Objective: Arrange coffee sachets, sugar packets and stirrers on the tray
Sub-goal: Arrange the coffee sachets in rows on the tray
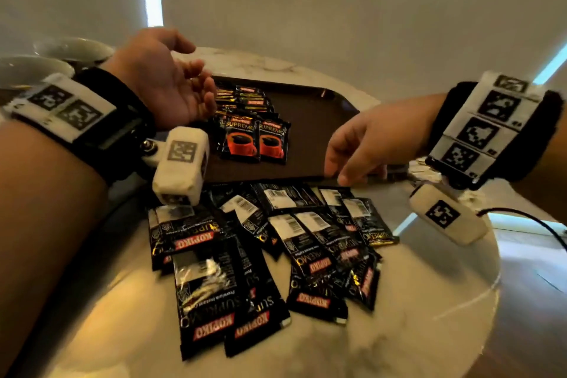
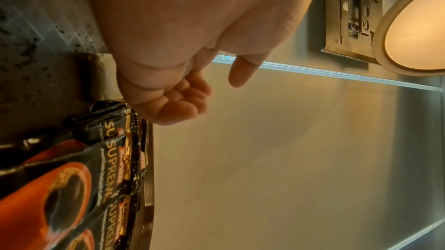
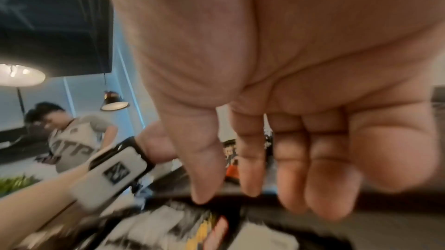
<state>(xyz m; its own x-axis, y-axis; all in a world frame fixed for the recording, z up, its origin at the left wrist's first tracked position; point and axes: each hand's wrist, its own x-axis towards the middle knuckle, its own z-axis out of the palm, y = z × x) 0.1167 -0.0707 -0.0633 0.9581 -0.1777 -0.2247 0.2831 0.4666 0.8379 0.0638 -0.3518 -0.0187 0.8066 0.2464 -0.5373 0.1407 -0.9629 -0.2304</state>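
Note:
A dark brown tray (image 1: 310,120) sits at the back of the round marble table. Black coffee sachets (image 1: 254,138) with red cups lie overlapped in rows on its left part, also close up in the left wrist view (image 2: 72,178). Several more black sachets (image 1: 276,242) lie scattered on the table in front of the tray. My left hand (image 1: 181,86) hovers palm up over the tray's left end, fingers relaxed and empty (image 2: 183,98). My right hand (image 1: 359,150) hangs palm down over the tray's near edge, fingers loose, holding nothing (image 3: 277,168).
White cups and saucers (image 1: 46,55) stand at the far left. White packets (image 1: 423,172) peek out under my right wrist. A black cable (image 1: 527,224) runs off the table's right edge. Another person (image 3: 72,139) stands in the room beyond.

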